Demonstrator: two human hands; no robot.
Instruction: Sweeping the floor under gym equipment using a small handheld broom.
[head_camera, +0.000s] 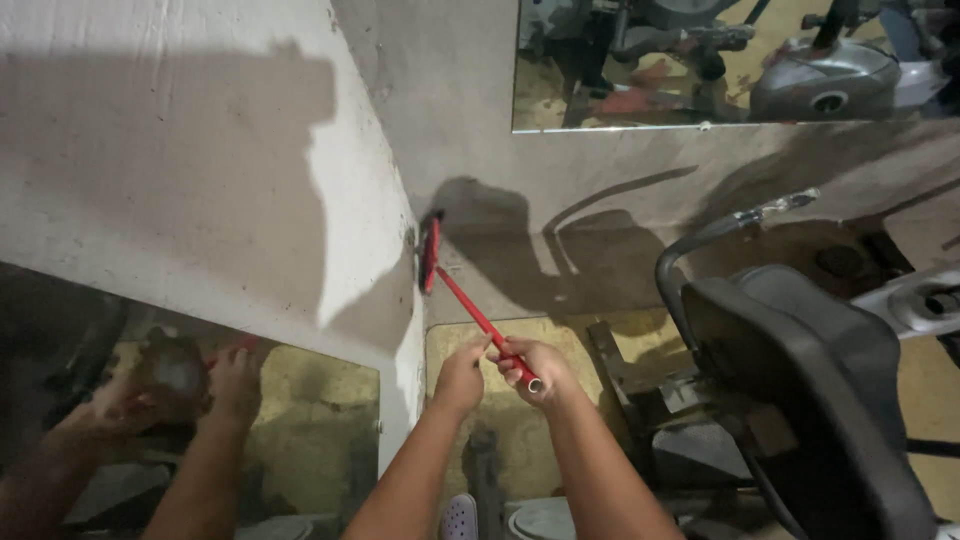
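The room was a gym with rough pale concrete walls (200, 150), and a mirror (740, 60) on the far wall showed exercise machines. A second mirror (250, 430), low on the left wall, reflected the person's own arms. Both hands held a red broom (470, 310) by its long handle. The left hand (462, 375) was closed around the handle a little higher, and the right hand (535, 368) was closed around the end, where the open tube showed. The broom head (431, 250) was pressed against the corner where the two walls met, above the yellowish floor (540, 340). A black exercise bike (800, 370) stood just to the right of the arms.
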